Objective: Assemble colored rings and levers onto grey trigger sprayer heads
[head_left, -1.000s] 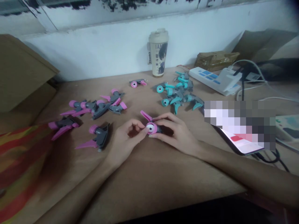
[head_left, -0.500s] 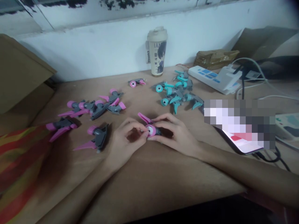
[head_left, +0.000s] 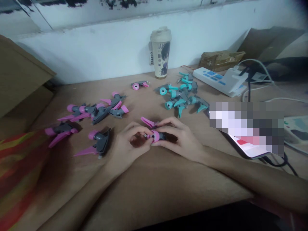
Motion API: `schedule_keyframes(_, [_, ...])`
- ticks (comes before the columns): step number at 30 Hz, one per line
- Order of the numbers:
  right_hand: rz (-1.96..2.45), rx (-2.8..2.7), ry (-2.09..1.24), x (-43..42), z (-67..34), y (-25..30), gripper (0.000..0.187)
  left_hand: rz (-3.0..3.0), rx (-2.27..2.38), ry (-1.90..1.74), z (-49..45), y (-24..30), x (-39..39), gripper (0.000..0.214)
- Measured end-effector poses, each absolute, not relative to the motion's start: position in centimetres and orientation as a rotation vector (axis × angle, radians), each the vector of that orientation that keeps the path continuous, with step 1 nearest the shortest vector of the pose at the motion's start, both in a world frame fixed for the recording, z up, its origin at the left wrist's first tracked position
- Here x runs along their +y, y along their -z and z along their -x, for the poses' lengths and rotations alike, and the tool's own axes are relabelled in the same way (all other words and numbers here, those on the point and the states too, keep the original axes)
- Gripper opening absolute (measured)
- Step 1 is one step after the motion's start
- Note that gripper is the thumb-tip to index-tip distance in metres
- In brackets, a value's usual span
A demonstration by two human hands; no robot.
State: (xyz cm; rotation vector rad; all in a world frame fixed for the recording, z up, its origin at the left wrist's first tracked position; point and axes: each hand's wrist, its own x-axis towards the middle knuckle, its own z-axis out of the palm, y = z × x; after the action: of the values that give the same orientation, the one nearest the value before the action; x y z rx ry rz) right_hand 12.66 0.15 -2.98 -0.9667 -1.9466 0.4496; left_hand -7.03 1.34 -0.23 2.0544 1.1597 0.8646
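In front of me my right hand (head_left: 181,136) grips a pink-and-grey trigger sprayer head (head_left: 157,136), its pink collar facing left and its pink trigger (head_left: 147,122) sticking up and left. My left hand (head_left: 131,141) is closed in a pinch at the collar's open end. A small pinkish bit shows between its fingertips, too small to name. Several more pink sprayer heads (head_left: 99,142) lie to the left, one of them (head_left: 136,86) further back. Beyond my right hand is a heap of teal-and-grey sprayer heads (head_left: 179,93).
A coffee tumbler (head_left: 160,53) stands by the wall. On the right are a white power strip (head_left: 216,80) with cables, a taped box (head_left: 220,61) and a lit phone (head_left: 252,149). Cardboard (head_left: 21,77) and a red-and-yellow striped cloth (head_left: 19,173) are at left.
The sprayer head's collar has turned slightly, so less of its white inside shows. A small pinkish bit now appears at my left fingertips. Both hands stay in nearly the same place.
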Motion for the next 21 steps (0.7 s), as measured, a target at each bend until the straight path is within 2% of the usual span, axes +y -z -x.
schedule_keyframes(21, [0.925, -1.994, -0.3, 0.14, -12.62, 3.18, 0.027, -2.309, 1.29, -0.916, 6.38, -0.19, 0.67, 0.007])
